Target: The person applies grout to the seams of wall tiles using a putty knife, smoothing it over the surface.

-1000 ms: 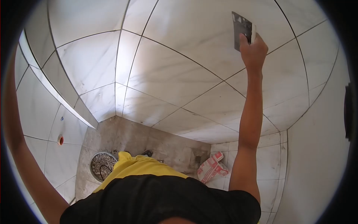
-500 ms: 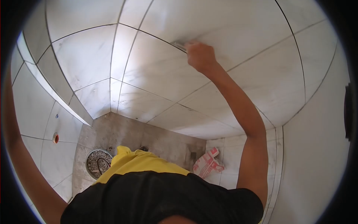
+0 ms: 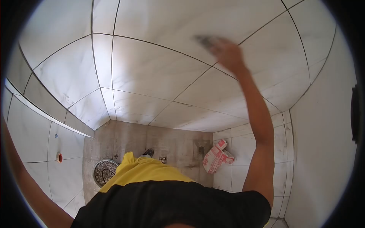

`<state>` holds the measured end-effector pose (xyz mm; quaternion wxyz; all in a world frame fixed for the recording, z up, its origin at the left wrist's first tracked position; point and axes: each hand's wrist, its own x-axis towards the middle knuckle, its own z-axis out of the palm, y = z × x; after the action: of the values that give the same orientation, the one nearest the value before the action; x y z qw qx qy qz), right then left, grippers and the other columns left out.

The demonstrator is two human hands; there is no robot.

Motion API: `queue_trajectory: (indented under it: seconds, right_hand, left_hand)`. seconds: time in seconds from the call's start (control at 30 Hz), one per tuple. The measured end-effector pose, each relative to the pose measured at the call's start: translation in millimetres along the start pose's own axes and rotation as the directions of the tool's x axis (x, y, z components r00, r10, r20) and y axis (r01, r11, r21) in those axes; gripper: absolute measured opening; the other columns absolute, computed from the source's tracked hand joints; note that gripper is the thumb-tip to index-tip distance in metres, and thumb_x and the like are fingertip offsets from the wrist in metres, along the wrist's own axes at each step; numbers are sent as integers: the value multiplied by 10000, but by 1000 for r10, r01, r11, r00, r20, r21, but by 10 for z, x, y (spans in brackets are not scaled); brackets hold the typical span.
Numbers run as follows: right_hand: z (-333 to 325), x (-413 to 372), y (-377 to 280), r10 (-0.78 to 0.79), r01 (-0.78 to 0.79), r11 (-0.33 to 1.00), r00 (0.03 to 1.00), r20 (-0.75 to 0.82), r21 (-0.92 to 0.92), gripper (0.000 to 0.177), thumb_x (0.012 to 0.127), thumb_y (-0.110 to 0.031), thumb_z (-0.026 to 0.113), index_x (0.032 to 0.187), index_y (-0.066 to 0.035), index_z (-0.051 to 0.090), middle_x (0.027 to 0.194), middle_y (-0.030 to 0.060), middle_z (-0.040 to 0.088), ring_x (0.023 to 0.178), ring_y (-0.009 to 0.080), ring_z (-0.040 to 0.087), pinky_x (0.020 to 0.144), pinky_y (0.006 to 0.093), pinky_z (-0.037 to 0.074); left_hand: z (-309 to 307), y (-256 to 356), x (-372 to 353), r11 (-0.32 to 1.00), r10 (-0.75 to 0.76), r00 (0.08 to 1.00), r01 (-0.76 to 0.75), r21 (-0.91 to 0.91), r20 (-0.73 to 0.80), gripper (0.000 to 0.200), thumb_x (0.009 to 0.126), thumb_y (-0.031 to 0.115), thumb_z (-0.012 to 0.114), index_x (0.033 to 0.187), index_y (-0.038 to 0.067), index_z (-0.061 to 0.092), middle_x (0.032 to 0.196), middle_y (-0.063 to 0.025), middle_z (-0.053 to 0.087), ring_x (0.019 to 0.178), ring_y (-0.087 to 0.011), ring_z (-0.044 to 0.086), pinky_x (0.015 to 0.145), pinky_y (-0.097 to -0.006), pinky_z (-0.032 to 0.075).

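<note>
My right hand is closed on a flat grey scraper, both smeared by motion. The tool's blade points up and left, close over the white marbled wall tile, a little above a dark joint line. Where two joints cross, the crossing lies just below the hand. My left arm reaches up along the left edge of the view. The hand on that arm is out of sight.
On the floor a round bucket holds dark, speckled contents. A crumpled red-and-white bag lies by the right wall. My shoe shows beyond the yellow cloth. An orange-rimmed pipe opening sits in the left wall.
My right hand has moved right with the scraper, off the joint line and onto the tile above it. The view has shifted, showing more floor.
</note>
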<state>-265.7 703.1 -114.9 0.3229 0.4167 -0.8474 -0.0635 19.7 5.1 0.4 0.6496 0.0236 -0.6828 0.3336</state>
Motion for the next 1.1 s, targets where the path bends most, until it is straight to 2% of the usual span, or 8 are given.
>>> queue_trajectory:
  seconds: [0.17,0.33,0.4,0.5,0.57,0.7,0.87,1.1]
  right_hand:
    - [-410,133,150,57,-73,996,957,-284,-48,181,873,-240,672,925,-68,690,998,114,695,857,331,676,716,435,552]
    - [56,-106,-114,131,-132,991,988,84,-1,216,865,-261,663,928,-57,697,1007,137,700,953,345,670,752,437,554]
    - [-253,148,202,224,-248,967,932,-286,-49,266,874,-279,664,899,-14,672,973,199,698,930,376,672,770,439,552]
    - [-1014,582,2,430,-380,869,897,-105,315,315,878,-315,666,886,0,652,901,209,702,813,399,681,731,473,544]
    - [-504,740,-207,207,-204,978,938,-277,41,183,864,-212,634,864,-31,662,871,173,698,807,372,679,693,491,537]
    - [327,574,-1048,-71,41,993,953,294,107,153,800,-137,614,912,-57,682,922,158,696,883,403,660,719,510,536]
    - [-598,1032,-270,303,-255,948,908,-289,192,298,825,-319,710,893,-30,700,813,199,701,812,387,688,738,485,548]
    - [570,179,-1046,-22,7,987,995,95,158,89,757,-82,628,842,-60,644,875,134,650,823,339,661,678,445,543]
  left_hand:
    - [58,50,57,999,-5,1000,6,-44,25,262,831,140,585,966,185,805,1366,-21,638,1442,-443,336,1106,-664,343]
    - [244,56,65,998,45,998,-44,38,-31,262,830,139,592,975,186,805,1372,-20,634,1444,-451,327,1097,-677,347]
    - [187,-40,20,993,47,999,-47,110,-2,262,828,138,598,981,187,805,1376,-21,631,1446,-455,322,1096,-683,343]
    - [22,28,42,997,-5,997,-1,83,81,258,831,143,604,989,185,804,1395,-26,615,1447,-460,318,1111,-682,320]
    - [-61,90,70,996,-30,991,19,87,128,255,835,145,609,996,182,803,1413,-30,601,1449,-463,313,1124,-681,300]
    - [-71,105,17,996,8,988,-22,92,156,257,851,150,601,1021,160,794,1418,-38,596,1455,-462,301,1129,-683,286]
    - [104,1,-45,985,34,996,-47,163,79,274,858,144,579,1036,142,787,1425,-45,590,1453,-462,305,1123,-678,302]
    - [21,80,-59,980,-4,993,-20,200,118,281,876,126,569,1071,153,770,1414,-28,599,1410,-415,373,1095,-620,356]
